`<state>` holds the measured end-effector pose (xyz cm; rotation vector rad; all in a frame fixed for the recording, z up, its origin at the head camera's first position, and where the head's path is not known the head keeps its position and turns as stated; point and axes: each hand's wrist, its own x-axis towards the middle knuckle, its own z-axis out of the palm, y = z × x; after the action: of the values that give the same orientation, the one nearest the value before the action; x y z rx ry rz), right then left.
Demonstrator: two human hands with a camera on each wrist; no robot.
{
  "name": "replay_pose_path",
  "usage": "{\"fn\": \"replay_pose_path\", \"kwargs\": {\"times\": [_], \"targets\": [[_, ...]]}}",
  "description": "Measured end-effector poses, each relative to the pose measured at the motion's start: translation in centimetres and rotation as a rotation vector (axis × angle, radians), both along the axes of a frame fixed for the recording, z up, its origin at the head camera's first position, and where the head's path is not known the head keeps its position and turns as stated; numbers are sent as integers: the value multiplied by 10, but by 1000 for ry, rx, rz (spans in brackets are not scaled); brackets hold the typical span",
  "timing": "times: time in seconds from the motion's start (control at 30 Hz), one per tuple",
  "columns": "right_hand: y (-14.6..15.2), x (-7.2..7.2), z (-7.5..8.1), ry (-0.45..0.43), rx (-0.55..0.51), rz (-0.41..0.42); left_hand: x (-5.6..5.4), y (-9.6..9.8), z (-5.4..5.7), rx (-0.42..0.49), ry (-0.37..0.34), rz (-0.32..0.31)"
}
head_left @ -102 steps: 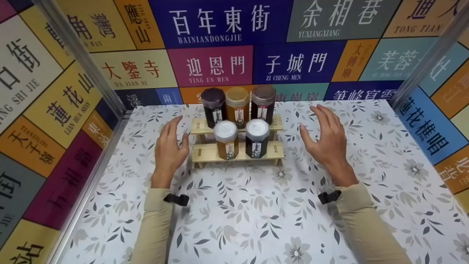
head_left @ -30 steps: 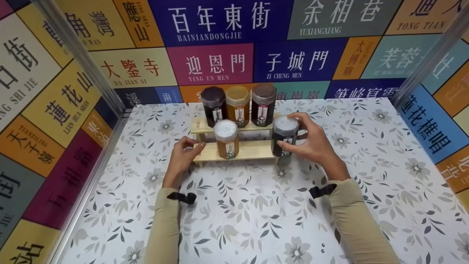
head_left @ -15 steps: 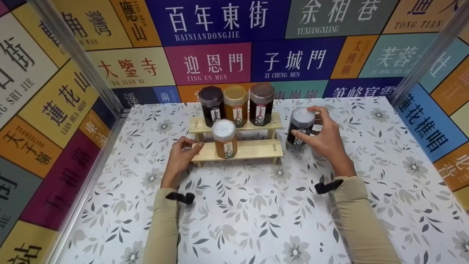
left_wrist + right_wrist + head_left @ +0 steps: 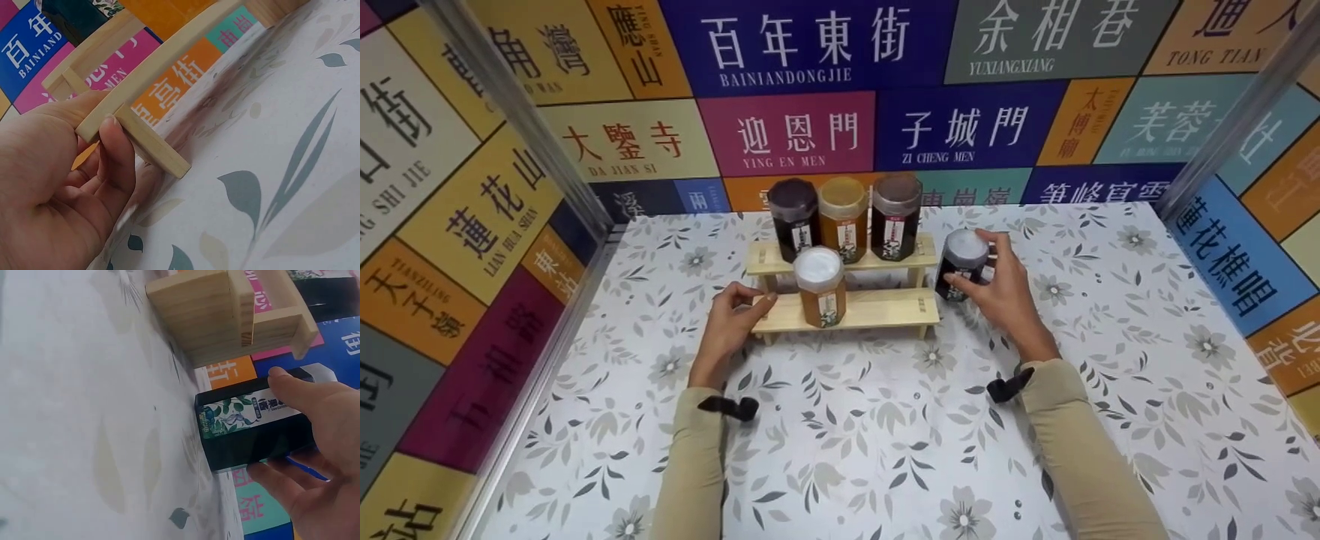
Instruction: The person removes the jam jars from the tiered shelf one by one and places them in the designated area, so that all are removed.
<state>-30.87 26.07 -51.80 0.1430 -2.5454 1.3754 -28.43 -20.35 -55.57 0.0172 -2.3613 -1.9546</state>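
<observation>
My right hand (image 4: 1003,289) grips a dark jar (image 4: 958,274) with a whitish lid, just right of the two-tier wooden stand (image 4: 885,307). In the right wrist view, the jar's base (image 4: 205,439) is close to the tabletop; whether it touches I cannot tell. At the stand's lower left end, my left hand (image 4: 731,319) pinches the plank (image 4: 146,73) between thumb and fingers, near a stand leg (image 4: 154,143). An amber jar (image 4: 821,292) with a white lid stands on the lower tier. Behind it on the upper tier are a dark jar (image 4: 795,225), an amber jar (image 4: 844,225) and a dark reddish jar (image 4: 895,225).
The table (image 4: 840,450) has a white cover with a grey leaf and flower print. Panels with coloured lettering (image 4: 802,131) enclose the back and both sides. Metal posts (image 4: 540,120) stand at the back corners.
The right hand has taken the dark jar off the lower tier to the right, then shifted it slightly back left and lower. The left hand has taken hold of the stand's left end.
</observation>
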Motion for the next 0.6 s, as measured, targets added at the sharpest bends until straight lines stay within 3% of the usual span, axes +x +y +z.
{"fn": "replay_pose_path", "kwargs": {"times": [0.33,0.6], "targets": [[-2,-24,-2,6,-8,-2,0,3,-1,24,12,0],[-4,-27,0,15,36,15,1,2,1,28,23,5]]}}
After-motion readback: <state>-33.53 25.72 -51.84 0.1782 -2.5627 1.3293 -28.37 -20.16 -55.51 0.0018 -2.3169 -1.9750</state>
